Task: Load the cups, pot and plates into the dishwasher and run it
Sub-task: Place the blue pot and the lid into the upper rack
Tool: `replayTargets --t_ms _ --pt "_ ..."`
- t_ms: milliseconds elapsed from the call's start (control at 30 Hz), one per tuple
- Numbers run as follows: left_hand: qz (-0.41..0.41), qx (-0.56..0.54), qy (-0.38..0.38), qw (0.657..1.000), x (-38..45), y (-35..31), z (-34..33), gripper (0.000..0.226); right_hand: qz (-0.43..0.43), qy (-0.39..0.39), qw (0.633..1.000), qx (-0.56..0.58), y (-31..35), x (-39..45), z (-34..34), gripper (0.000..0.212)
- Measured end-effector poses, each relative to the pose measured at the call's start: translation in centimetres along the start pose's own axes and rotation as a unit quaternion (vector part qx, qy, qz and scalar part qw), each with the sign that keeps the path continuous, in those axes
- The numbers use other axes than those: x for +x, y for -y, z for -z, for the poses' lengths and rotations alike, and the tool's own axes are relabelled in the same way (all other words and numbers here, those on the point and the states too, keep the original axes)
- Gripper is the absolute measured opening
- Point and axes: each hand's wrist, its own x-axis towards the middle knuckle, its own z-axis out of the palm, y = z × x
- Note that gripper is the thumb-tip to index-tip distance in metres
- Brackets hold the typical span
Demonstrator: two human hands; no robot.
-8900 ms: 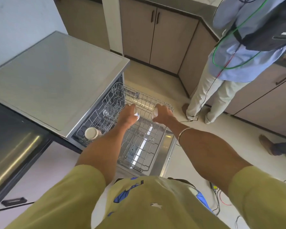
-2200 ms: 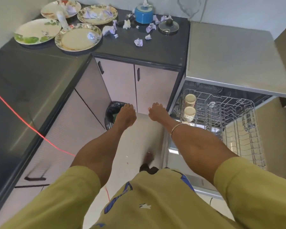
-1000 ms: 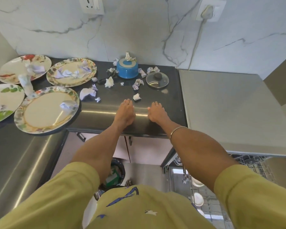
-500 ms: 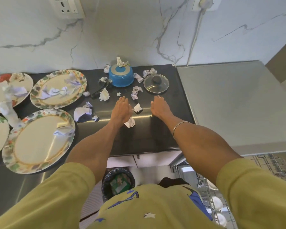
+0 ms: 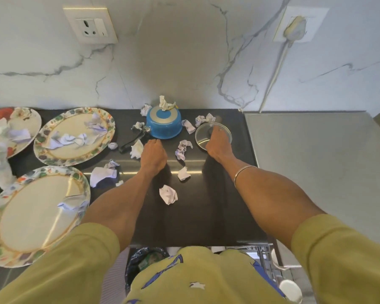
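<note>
A blue pot stands at the back of the dark counter, its black handle pointing front left and a paper wad on top. My left hand is open just in front of it, fingertips close to its base. To the right, my right hand lies over the glass lid, fingers closing on its dark knob. Several floral plates with crumpled paper on them lie at the left. A white cup shows in the dishwasher rack at the bottom right.
Crumpled paper wads are scattered over the counter around both hands. The dishwasher's steel top adjoins the counter on the right. A black-lined trash bin stands below the counter edge. A plugged cable runs down the marble wall.
I turned from the dishwasher to the counter. Both hands moved forward over it: the left up to the blue pot, the right onto the glass lid.
</note>
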Motion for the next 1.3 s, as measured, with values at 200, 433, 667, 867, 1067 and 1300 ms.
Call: replayTargets --t_ms 200,433,667,867,1067,1300 --pt "0.066 0.051 -0.030 0.996 2.9 0.9 0.8 0.018 -0.003 0.060 0.995 -0.076 -0.8 3.8 -0.4 0.066" --pt "0.088 0.051 -0.021 0.995 5.3 1.4 0.0 0.039 -0.011 0.031 0.989 -0.144 -0.8 6.4 -1.3 0.054" --pt "0.112 0.052 -0.022 0.992 6.0 2.6 -0.4 0.057 -0.047 -0.024 0.988 -0.144 -1.2 6.2 -3.0 0.061" --pt "0.150 0.074 0.002 0.986 6.2 4.2 -0.9 0.044 -0.058 -0.065 0.991 -0.101 -1.6 5.9 -3.5 0.062" --pt "0.125 0.119 0.042 0.984 7.7 5.5 -0.9 0.040 -0.052 -0.062 0.996 -0.042 -2.5 6.1 -3.6 0.058" --pt "0.072 0.020 0.050 0.996 7.3 5.3 0.1 0.033 -0.048 -0.037 0.997 -0.042 -2.7 6.7 -3.1 0.061"
